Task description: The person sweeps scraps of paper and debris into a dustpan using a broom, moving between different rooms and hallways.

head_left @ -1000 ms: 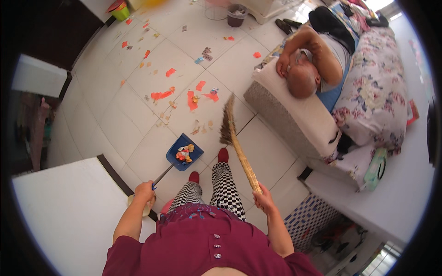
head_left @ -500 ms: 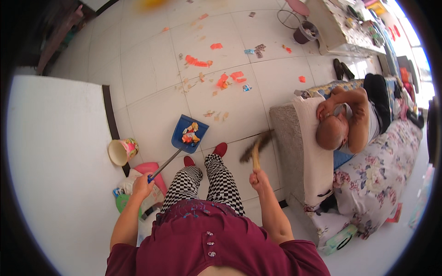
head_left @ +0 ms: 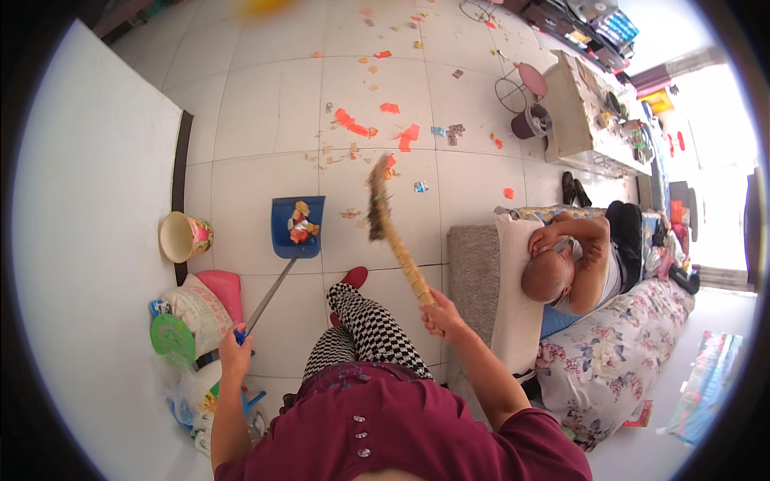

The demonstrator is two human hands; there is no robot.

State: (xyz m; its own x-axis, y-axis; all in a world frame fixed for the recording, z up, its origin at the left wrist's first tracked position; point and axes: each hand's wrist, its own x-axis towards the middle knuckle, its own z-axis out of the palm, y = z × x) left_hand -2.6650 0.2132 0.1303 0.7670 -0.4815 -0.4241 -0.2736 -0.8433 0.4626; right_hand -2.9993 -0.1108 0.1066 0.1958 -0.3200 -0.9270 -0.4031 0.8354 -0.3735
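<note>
My left hand (head_left: 236, 353) grips the handle of a blue dustpan (head_left: 282, 241), whose pan lies on the tiles ahead of me. Crumpled orange and pale scraps (head_left: 300, 222) sit inside it. In my right hand (head_left: 442, 314) is the pale handle of a broom (head_left: 407, 264). Its dark bristles (head_left: 376, 210) are right of the dustpan, beside some beige bits of litter (head_left: 350, 213). The top of the broom head overlaps a red scrap (head_left: 391, 163). More red paper pieces (head_left: 354, 123) are strewn farther out on the floor.
A floral wastebasket (head_left: 178, 237) lies by the left wall, near a pink stool (head_left: 222, 290) and a sack (head_left: 200, 313). At right a person (head_left: 573, 260) lies on a sofa (head_left: 479, 276). Farther back are a dark bin (head_left: 529, 123), a round stool (head_left: 531, 79) and a cluttered table (head_left: 571, 112).
The broom has swung forward and left, from beside the sofa to the litter ahead. The dustpan has turned straighter and shifted slightly forward. My view has moved, showing more of the far floor.
</note>
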